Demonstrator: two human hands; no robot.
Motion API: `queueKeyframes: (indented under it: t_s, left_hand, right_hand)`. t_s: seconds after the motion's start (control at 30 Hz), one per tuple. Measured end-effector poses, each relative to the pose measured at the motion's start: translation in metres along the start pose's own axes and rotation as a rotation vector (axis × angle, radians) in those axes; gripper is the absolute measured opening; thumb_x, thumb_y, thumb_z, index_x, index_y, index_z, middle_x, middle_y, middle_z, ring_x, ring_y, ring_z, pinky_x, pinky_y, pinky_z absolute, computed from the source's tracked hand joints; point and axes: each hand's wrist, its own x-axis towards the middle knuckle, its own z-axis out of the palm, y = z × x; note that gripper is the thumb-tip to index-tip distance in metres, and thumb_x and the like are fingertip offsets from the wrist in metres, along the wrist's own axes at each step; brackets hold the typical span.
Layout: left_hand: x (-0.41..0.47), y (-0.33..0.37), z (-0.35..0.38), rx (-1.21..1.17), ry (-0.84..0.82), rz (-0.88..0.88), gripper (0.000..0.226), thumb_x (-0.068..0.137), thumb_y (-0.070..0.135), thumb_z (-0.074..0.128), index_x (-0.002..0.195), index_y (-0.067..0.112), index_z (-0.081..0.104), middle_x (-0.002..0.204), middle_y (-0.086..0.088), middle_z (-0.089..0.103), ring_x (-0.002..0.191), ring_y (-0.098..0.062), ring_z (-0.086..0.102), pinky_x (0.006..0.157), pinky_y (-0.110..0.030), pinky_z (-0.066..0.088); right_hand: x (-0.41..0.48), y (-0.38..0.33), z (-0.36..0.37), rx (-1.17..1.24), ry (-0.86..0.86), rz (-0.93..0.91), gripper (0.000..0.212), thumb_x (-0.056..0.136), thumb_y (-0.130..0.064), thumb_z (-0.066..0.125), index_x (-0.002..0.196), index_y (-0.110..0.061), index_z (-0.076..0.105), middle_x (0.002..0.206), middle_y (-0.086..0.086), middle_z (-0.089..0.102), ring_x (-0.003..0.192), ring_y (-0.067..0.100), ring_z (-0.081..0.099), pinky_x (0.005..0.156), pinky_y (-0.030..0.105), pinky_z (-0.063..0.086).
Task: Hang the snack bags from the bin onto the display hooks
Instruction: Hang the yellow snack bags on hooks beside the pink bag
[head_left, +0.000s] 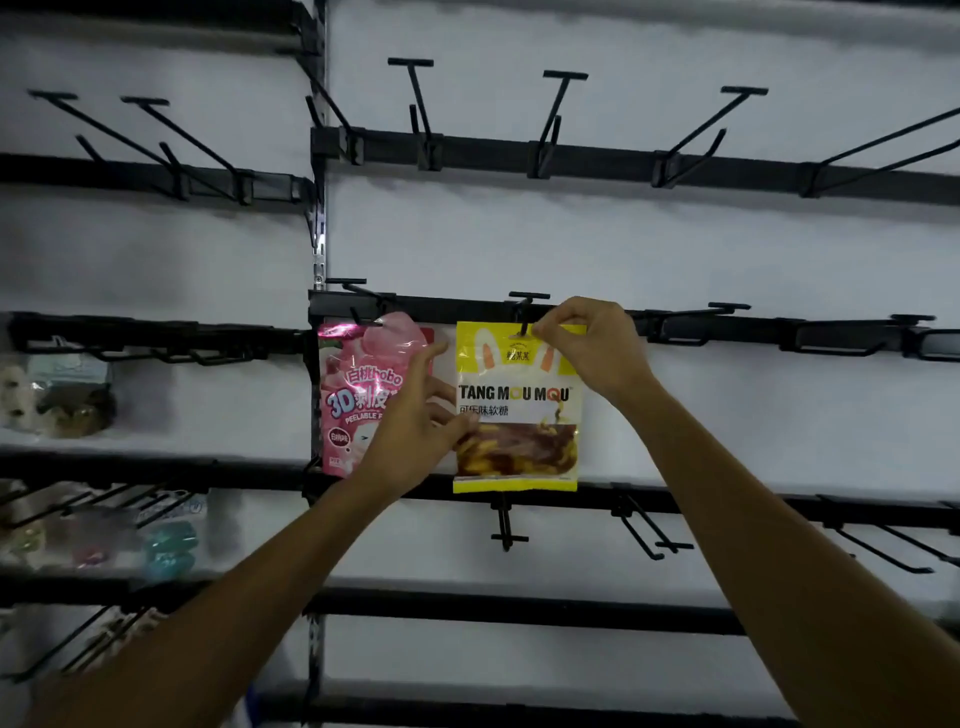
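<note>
Head cam: right hand (589, 348) pinches top edge of yellow snack bag (517, 415) at display hook (527, 312), middle rail. Left hand (415, 426) grips bag's left edge. Pink snack bag (358, 395) hangs just left, touching.

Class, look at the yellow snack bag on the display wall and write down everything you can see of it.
The yellow snack bag is a flat, glossy plastic pouch, hanging upright and facing the camera. Its top shows white rabbit ears with orange centres, the middle band reads TANG MOU MQU above Chinese characters, and the lower part pictures brown and yellow sweets. The right hand pinches its top edge at the hang hole, by a black hook. The left hand grips its left edge. A pink bag hangs beside it.
</note>
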Motion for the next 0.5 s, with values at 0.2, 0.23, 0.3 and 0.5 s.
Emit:
queueKeyframes:
  t_s: [0.2,0.23,0.3,0.5]
  left_hand:
    - [0.004,-0.02,0.016,0.189,0.028,0.103,0.061,0.088,0.003,0.066,0.14,0.027,0.042,0.109,0.004,0.055,0.082,-0.007,0.062,0.065,-0.015,0.055]
    - [0.005,-0.024,0.019,0.21,0.025,0.095,0.061,0.088,0.002,0.065,0.141,0.025,0.043,0.111,0.006,0.054,0.083,-0.005,0.06,0.065,-0.011,0.052]
    - [0.009,-0.032,0.023,0.232,0.029,0.077,0.064,0.088,-0.001,0.064,0.143,0.024,0.042,0.116,0.006,0.052,0.087,0.001,0.057,0.067,-0.007,0.049]
    - [0.016,-0.054,0.027,0.26,0.056,0.114,0.067,0.088,-0.002,0.062,0.144,0.027,0.039,0.123,0.001,0.052,0.098,-0.004,0.055,0.08,-0.019,0.054]
  right_hand:
    - [0.007,0.015,0.022,-0.079,0.141,0.057,0.018,0.086,-0.035,0.074,0.09,-0.018,0.068,0.071,-0.017,0.063,0.063,-0.004,0.058,0.061,0.019,0.042]
    - [0.007,0.019,0.025,-0.084,0.163,0.064,0.018,0.087,-0.033,0.074,0.092,-0.017,0.067,0.069,-0.017,0.061,0.065,-0.002,0.058,0.064,0.022,0.043]
    - [0.007,0.025,0.032,-0.068,0.204,0.098,0.02,0.087,-0.031,0.073,0.098,-0.017,0.065,0.07,-0.017,0.059,0.068,-0.001,0.056,0.066,0.023,0.042]
    - [-0.002,0.037,0.045,-0.004,0.299,0.16,0.044,0.083,-0.031,0.077,0.113,-0.017,0.048,0.083,0.004,0.065,0.075,0.021,0.063,0.07,0.038,0.054]
